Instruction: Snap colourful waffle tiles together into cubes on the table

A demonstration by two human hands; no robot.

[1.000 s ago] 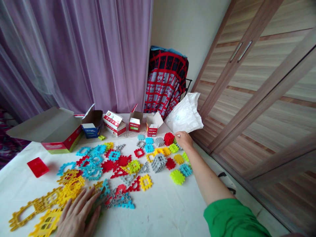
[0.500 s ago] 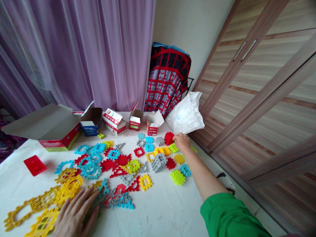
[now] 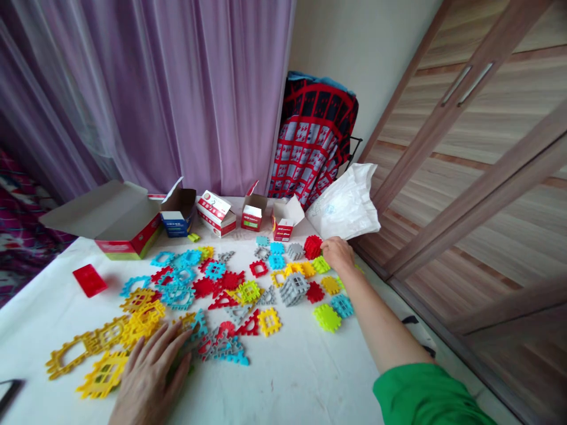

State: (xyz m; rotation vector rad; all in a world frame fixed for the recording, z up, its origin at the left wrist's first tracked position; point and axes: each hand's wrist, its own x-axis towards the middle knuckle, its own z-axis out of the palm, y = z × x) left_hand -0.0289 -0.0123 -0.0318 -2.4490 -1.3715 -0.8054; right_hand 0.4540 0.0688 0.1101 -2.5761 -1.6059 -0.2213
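My left hand [image 3: 153, 369] lies at the front left with its fingers stretched out, over several plastic building pieces. Beside it are yellow window-shaped pieces [image 3: 104, 373] and a grey triangular lattice piece [image 3: 220, 347]. My right hand [image 3: 339, 255] reaches to the back right, fingers curled together, beside a stack of red square pieces [image 3: 312, 247]. Whatever the right fingers hold is hidden. Close by are a green piece [image 3: 322, 264], a grey stack [image 3: 295, 252] and a tilted grey stack [image 3: 293, 289].
Along the back stand an open large box [image 3: 128, 247], a blue box [image 3: 175, 227], several small red-and-white boxes [image 3: 216, 218] and a white bag [image 3: 348, 206]. A red card-like piece [image 3: 90, 280] lies at left. A wooden wardrobe [image 3: 496, 147] is on the right.
The camera view has swung slightly left, so everything sits further right in the picture. Both hands stay at about the same spots on the table.
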